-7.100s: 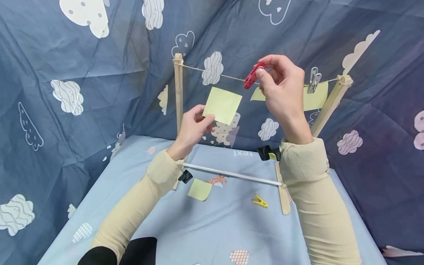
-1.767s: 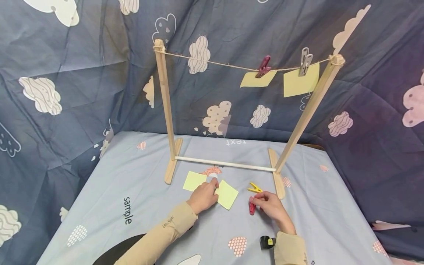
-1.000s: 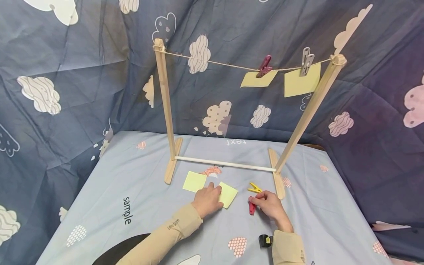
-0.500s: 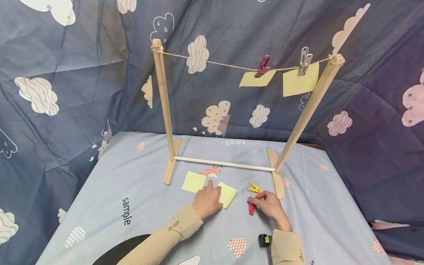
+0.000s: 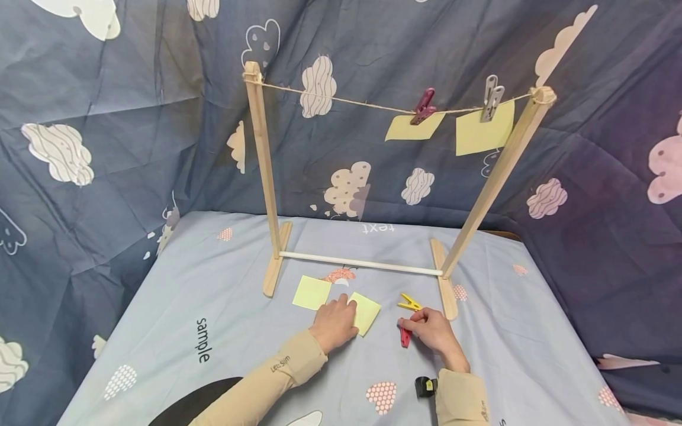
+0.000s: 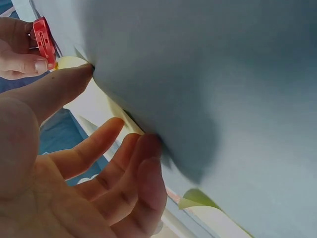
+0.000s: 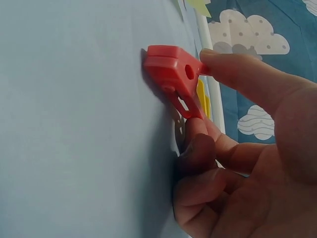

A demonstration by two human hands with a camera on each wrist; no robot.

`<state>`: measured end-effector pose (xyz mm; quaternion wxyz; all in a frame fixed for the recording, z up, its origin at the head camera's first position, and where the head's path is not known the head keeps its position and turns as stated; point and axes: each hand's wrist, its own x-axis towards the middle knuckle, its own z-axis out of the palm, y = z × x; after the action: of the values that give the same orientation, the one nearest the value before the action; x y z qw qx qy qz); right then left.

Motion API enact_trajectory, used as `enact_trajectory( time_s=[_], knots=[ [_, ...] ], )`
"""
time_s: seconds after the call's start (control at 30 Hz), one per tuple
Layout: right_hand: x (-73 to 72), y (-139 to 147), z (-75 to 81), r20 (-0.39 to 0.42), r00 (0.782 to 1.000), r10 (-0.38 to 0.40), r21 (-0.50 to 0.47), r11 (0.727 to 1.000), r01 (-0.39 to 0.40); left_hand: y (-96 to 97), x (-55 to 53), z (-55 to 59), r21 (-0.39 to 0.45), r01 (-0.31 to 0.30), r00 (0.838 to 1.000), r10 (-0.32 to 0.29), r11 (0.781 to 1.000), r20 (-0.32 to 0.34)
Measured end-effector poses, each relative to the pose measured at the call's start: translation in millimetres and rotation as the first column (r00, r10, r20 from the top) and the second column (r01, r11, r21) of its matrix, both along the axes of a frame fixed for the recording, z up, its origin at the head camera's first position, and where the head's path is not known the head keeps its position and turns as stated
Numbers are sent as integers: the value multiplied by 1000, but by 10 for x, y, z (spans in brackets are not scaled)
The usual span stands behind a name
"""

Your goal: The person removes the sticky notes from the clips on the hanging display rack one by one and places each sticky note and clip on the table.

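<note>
My left hand [image 5: 334, 322] rests on the cloth, its thumb and bent fingers touching the edge of a yellow sticky note [image 5: 366, 312], partly covered by the hand. The left wrist view shows thumb and fingertips apart along that edge. A second sticky note [image 5: 311, 292] lies flat just left of those fingers. With my right hand [image 5: 434, 332] I hold a red clothespin [image 7: 171, 69] low over the cloth, thumb on one side and fingers on the other. Just behind it lies a yellow clothespin [image 5: 409, 302], its jaws pointing left.
Behind the hands stands a wooden frame [image 5: 264, 165] with a white crossbar [image 5: 362, 263] and a string [image 5: 341, 99]. On the string, a plum clothespin [image 5: 424, 107] and a grey clothespin [image 5: 491, 100] hold sticky notes. A patterned dark curtain [image 5: 160, 142] surrounds the table.
Both hands have come down from the string to the table, and the left hand has laid its sticky note down. Lately that hand shifted slightly right over the note; the right hand hardly moved.
</note>
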<state>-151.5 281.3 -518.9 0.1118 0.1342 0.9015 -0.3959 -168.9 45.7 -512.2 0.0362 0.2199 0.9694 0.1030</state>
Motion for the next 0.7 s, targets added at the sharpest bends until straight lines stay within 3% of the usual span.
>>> enact_trajectory(
  time_s=[0.2,0.5,0.7],
  knots=[
    [-2,-3,-2,-4,1000,-3,0,1000,3,25,-14,-20,-24,14,1000,-14,1000,-12],
    [-6,-3,-14,-20,1000,1,20,1000,-1,59,6,7,-64,59,994,-64,996,-84],
    [8,12,-12,-19,1000,-1,15,1000,1,61,5,-1,-52,62,994,-66,997,-85]
  ],
)
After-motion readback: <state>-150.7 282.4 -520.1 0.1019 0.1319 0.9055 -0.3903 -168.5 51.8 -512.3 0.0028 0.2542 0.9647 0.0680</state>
